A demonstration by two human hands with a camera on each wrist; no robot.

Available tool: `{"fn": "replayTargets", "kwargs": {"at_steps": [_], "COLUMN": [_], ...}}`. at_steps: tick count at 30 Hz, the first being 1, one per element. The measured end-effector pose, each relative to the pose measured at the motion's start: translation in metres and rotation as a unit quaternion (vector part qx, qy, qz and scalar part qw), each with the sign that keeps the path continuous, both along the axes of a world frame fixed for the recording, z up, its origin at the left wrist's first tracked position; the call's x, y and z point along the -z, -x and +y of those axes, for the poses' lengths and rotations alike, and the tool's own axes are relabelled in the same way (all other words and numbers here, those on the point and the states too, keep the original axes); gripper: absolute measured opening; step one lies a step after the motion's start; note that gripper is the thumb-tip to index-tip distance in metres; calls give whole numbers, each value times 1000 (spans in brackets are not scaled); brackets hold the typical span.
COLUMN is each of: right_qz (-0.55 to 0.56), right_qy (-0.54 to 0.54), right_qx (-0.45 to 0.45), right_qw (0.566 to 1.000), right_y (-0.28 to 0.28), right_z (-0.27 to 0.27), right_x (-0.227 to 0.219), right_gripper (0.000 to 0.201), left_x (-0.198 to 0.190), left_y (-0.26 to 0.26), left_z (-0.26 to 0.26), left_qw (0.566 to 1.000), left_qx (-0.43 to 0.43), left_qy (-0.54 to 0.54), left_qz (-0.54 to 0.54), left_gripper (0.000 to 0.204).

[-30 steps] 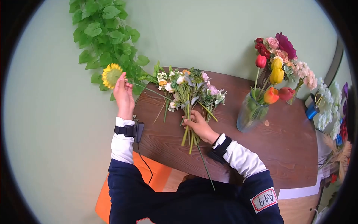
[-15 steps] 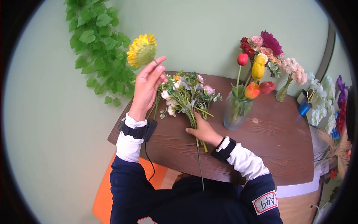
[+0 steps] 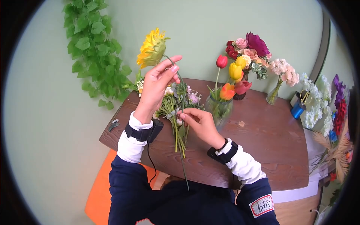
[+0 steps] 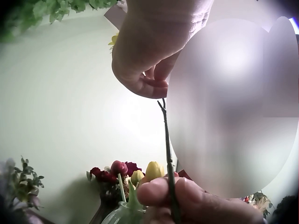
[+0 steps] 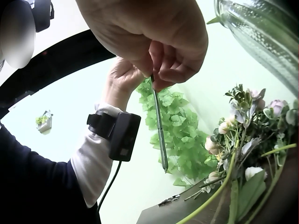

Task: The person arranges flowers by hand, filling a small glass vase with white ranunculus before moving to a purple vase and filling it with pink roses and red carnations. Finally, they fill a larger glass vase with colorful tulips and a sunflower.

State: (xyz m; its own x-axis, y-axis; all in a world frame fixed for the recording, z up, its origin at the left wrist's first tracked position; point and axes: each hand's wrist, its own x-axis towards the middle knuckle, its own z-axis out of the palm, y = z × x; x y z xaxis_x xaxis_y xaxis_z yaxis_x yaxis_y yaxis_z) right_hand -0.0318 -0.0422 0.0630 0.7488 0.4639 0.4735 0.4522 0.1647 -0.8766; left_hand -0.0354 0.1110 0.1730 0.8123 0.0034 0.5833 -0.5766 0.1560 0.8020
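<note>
A yellow artificial sunflower [image 3: 152, 48] with a long green stem is held above the brown table. My left hand [image 3: 159, 82] pinches the stem just under the bloom. Lower down, my right hand [image 3: 202, 125] pinches the same stem [image 4: 168, 149] between thumb and fingers; the left wrist view shows that grip close up. In the right wrist view the stem's cut end [image 5: 163, 161] hangs below the right hand. Behind the hands, a bunch of white and lilac flowers [image 5: 252, 135] lies on the table, partly hidden by them in the head view.
A glass vase [image 3: 221, 110] of tulips stands right of the bunch. Behind it are more roses [image 3: 247, 48] and a small vase [image 3: 275, 93] of pale pink flowers. A blue spool [image 3: 298, 109] sits at the right edge. Green vines [image 3: 93, 48] hang on the wall.
The left hand has brought the sunflower rightward and up, over the bunch. The right hand has let go of the bunch's stems and taken the sunflower's stem.
</note>
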Motion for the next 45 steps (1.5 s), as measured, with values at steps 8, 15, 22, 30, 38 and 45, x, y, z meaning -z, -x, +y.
{"fn": "replayTargets", "kwargs": {"at_steps": [8,15,22,30,38,45], "right_qz": [-10,7,-18,5,-20,17], "right_qy": [-19,-31,-17,-3,-8,1], "right_qx": [-27,-42,-36,-32,-22,-35], "right_qw": [999,999,999,999,1000,999], "right_y": [3,1,-9,-21,-27,-25], "right_z": [-13,-22,-26,-31,-36,-42], "right_x": [-5,-3,4,7,10,14], "right_gripper": [18,19,18,18,19,19], "left_x": [-14,-13,-8,3,11,7], "left_y": [-1,-15,-24,-48,-34,-36], "left_z": [-15,-7,-8,-1,-13,-4], "left_qw": [1000,996,991,990,993,986], "left_qx": [16,73,118,113,49,-76], "left_qy": [0,38,54,77,-83,-143], "left_qz": [-2,16,21,28,65,45], "left_gripper": [41,38,32,29,32,24]}}
